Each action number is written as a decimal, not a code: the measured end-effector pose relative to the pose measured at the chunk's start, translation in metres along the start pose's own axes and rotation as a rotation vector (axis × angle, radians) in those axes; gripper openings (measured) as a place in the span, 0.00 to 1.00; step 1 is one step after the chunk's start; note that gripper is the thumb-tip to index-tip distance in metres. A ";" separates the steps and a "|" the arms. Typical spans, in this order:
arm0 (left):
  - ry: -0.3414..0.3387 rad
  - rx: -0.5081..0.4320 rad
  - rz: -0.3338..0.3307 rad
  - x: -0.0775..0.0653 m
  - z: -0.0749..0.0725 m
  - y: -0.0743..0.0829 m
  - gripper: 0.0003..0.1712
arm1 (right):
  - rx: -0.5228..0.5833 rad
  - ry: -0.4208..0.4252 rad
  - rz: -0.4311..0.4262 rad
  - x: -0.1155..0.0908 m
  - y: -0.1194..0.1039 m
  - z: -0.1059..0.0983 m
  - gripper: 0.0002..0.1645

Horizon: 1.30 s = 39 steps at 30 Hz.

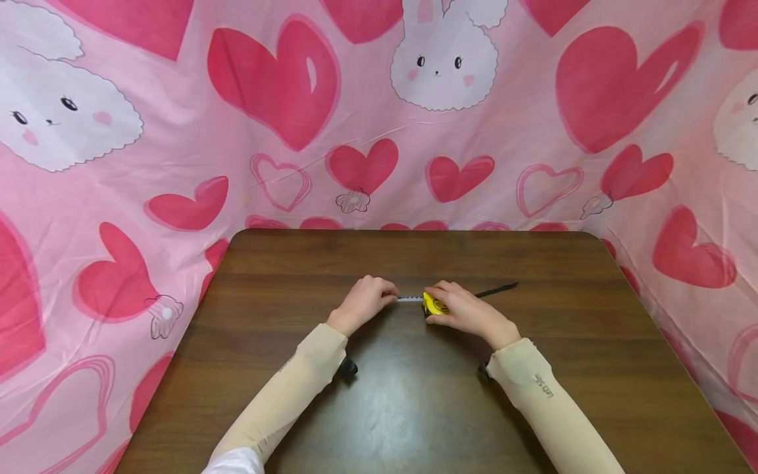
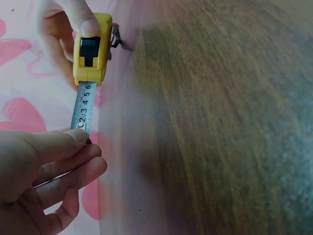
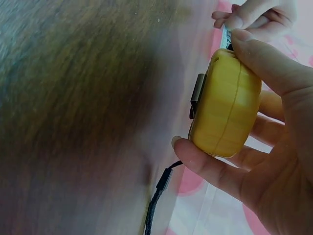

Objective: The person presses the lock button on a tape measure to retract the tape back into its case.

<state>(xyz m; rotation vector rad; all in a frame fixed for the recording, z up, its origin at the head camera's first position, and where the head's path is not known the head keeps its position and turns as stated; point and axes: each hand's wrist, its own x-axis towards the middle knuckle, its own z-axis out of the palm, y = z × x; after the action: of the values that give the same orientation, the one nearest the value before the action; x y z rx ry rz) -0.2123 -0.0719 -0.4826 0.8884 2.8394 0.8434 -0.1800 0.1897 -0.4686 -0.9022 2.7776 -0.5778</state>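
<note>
A yellow tape measure (image 1: 435,303) is gripped in my right hand (image 1: 464,312). In the left wrist view, that hand's thumb lies by the black lock button (image 2: 90,51) on the yellow case. A short length of metal blade (image 2: 84,105) is drawn out, with numbers up to about 6 showing. My left hand (image 1: 366,303) pinches the blade's free end between thumb and fingers. In the right wrist view a metal belt clip (image 3: 197,93) sits on the case's side, and a black wrist strap (image 3: 154,203) hangs from its back end.
Both hands are over the middle of a dark brown wooden table (image 1: 379,408). A pink cloth (image 1: 379,131) with hearts and rabbits hangs behind and along both sides. A black camera mount (image 1: 348,368) is strapped to the left wrist.
</note>
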 end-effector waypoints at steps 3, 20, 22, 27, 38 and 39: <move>0.006 0.011 0.006 0.000 0.000 0.001 0.07 | 0.002 0.000 0.004 0.000 -0.002 0.000 0.40; 0.013 0.014 0.025 -0.001 0.006 0.010 0.06 | 0.019 -0.003 -0.021 0.000 -0.006 0.004 0.39; 0.013 0.022 0.029 -0.001 0.007 0.011 0.06 | 0.023 -0.003 -0.021 0.000 -0.007 0.005 0.39; 0.013 0.028 0.048 0.002 0.010 0.011 0.06 | 0.029 -0.008 -0.016 0.000 -0.009 0.005 0.39; -0.007 -0.012 0.050 0.004 0.008 0.015 0.06 | 0.034 -0.023 -0.005 0.003 -0.011 0.005 0.38; -0.009 -0.016 0.048 0.004 0.008 0.016 0.07 | 0.032 -0.021 -0.008 0.003 -0.011 0.005 0.38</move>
<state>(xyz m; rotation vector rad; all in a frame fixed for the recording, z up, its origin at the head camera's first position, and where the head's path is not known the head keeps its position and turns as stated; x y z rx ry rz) -0.2062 -0.0550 -0.4808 0.9597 2.8102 0.8635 -0.1754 0.1776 -0.4689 -0.9073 2.7391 -0.6090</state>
